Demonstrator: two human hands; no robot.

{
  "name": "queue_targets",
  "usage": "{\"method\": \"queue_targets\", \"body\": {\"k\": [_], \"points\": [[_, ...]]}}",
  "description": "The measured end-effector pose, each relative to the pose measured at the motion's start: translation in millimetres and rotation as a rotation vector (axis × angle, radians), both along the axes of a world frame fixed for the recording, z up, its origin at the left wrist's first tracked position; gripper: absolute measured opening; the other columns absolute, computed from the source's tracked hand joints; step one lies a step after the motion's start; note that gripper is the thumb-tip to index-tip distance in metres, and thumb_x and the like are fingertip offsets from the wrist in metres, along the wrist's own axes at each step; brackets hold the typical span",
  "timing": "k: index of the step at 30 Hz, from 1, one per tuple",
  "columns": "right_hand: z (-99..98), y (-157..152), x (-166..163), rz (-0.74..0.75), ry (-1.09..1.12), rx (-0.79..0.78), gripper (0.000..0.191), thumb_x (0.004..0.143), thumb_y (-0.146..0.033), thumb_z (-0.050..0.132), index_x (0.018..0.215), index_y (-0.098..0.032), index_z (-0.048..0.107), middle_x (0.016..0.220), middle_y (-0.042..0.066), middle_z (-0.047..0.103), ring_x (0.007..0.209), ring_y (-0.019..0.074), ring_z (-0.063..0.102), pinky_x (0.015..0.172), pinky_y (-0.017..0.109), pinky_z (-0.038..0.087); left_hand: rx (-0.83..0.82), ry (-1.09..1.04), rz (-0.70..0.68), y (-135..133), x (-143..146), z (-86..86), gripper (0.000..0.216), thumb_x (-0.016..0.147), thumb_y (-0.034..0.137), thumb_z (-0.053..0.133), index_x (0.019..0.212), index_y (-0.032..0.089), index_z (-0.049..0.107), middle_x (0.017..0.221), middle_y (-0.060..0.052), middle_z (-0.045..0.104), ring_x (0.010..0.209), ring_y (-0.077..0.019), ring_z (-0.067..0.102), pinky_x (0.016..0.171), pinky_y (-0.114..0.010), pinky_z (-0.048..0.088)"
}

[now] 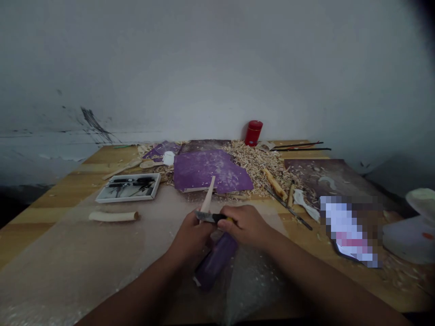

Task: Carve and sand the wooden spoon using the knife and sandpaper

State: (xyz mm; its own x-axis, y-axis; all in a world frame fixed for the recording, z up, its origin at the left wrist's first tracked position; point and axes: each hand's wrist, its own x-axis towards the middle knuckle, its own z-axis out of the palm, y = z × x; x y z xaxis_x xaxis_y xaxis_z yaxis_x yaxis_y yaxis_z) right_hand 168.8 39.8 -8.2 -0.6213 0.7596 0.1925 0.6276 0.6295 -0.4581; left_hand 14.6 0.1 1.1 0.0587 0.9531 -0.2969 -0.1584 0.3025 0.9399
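My left hand (194, 233) is closed around a pale, tapered piece of wood (208, 196), whose thin end points away from me. In my right hand (245, 225) is a carving knife (205, 217) with a dark and yellow handle. Its blade lies across the wood just above my left fingers. Below my hands is a rolled or folded piece of purple sandpaper (216, 262), resting on a clear plastic sheet (159, 271). The lower end of the wood is hidden by my left hand.
A peeled stick (113, 216) and a white tool box (129, 187) lie to the left. Purple sandpaper (204, 167), heaped wood shavings (260, 165) and a red canister (253, 132) are farther back. At right are a phone with a blurred screen (346, 231) and a white tub (408, 237).
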Motion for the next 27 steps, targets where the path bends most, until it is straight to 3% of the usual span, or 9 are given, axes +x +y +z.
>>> {"method": "queue_targets", "body": {"k": [3,10,15,17,19,23,25,27], "points": [[0.3,-5.6,-5.7,0.023,-0.043,0.008,0.036,0.084,-0.047,0.03,0.077,-0.02,0.053,0.063,-0.001,0.057,0.059,0.011,0.052,0.051,0.021,0.024,-0.02,-0.091,-0.015,-2.4,0.3,2.8,0.013,0.057,0.014,0.055,0.066,0.017,0.046,0.056,0.005,0.043,0.045,-0.0074,0.041,0.035,-0.019,0.039],[3.6,8.1,6.4,-0.093,-0.168,0.189,0.046,0.082,-0.055,0.024,0.079,-0.02,0.054,0.07,0.002,0.06,0.063,0.0135,0.052,0.051,0.022,0.021,-0.074,-0.095,-0.008,-6.5,-1.2,6.3,0.014,0.051,0.01,0.047,0.056,0.019,0.037,0.045,0.008,0.033,0.036,-0.0058,0.034,0.033,-0.021,0.037],[6.0,31.1,36.7,-0.54,-0.155,0.293,0.046,0.082,-0.054,0.023,0.078,-0.02,0.055,0.063,0.002,0.059,0.058,0.0146,0.052,0.048,0.023,0.019,-0.027,-0.059,-0.064,-7.7,-4.5,4.1,0.015,0.053,0.009,0.046,0.056,0.019,0.035,0.046,0.008,0.033,0.036,-0.0064,0.037,0.035,-0.022,0.04],[6.7,33.8,42.5,-0.613,-0.067,0.324,0.045,0.083,-0.052,0.023,0.08,-0.02,0.054,0.063,0.002,0.058,0.058,0.0148,0.052,0.048,0.023,0.021,-0.033,-0.038,-0.066,-6.2,-4.5,1.8,0.016,0.056,0.01,0.047,0.057,0.019,0.035,0.048,0.007,0.033,0.037,-0.0063,0.036,0.034,-0.022,0.04],[6.0,29.1,37.5,-0.508,-0.01,0.284,0.044,0.083,-0.052,0.024,0.08,-0.02,0.054,0.06,0.001,0.056,0.056,0.0138,0.051,0.049,0.022,0.023,-0.026,-0.022,-0.05,-3.9,-3.6,0.0,0.017,0.057,0.011,0.049,0.058,0.019,0.035,0.049,0.007,0.032,0.037,-0.0059,0.035,0.032,-0.021,0.039],[1.2,6.8,8.0,-0.082,-0.012,0.094,0.042,0.084,-0.051,0.025,0.077,-0.02,0.052,0.061,-0.001,0.055,0.057,0.0113,0.051,0.05,0.021,0.025,-0.018,0.07,-0.01,-1.3,-1.7,-0.4,0.01,0.061,0.016,0.052,0.064,0.018,0.042,0.054,0.006,0.039,0.042,-0.0072,0.04,0.034,-0.021,0.04],[-0.7,-1.8,-3.3,0.004,-0.025,0.051,0.041,0.084,-0.05,0.025,0.077,-0.02,0.051,0.062,-0.001,0.056,0.058,0.0107,0.051,0.051,0.02,0.025,-0.025,0.133,-0.015,-1.5,-1.5,0.2,0.006,0.063,0.02,0.052,0.068,0.017,0.048,0.057,0.005,0.044,0.044,-0.0085,0.043,0.036,-0.022,0.042],[-1.6,-4.8,-7.5,-0.003,-0.052,0.063,0.041,0.084,-0.05,0.024,0.077,-0.02,0.051,0.062,-0.001,0.056,0.057,0.0109,0.051,0.05,0.021,0.023,0.002,0.163,-0.031,-2.3,-1.8,0.2,0.006,0.063,0.019,0.051,0.068,0.016,0.05,0.059,0.004,0.046,0.046,-0.0093,0.045,0.036,-0.021,0.042]]}}
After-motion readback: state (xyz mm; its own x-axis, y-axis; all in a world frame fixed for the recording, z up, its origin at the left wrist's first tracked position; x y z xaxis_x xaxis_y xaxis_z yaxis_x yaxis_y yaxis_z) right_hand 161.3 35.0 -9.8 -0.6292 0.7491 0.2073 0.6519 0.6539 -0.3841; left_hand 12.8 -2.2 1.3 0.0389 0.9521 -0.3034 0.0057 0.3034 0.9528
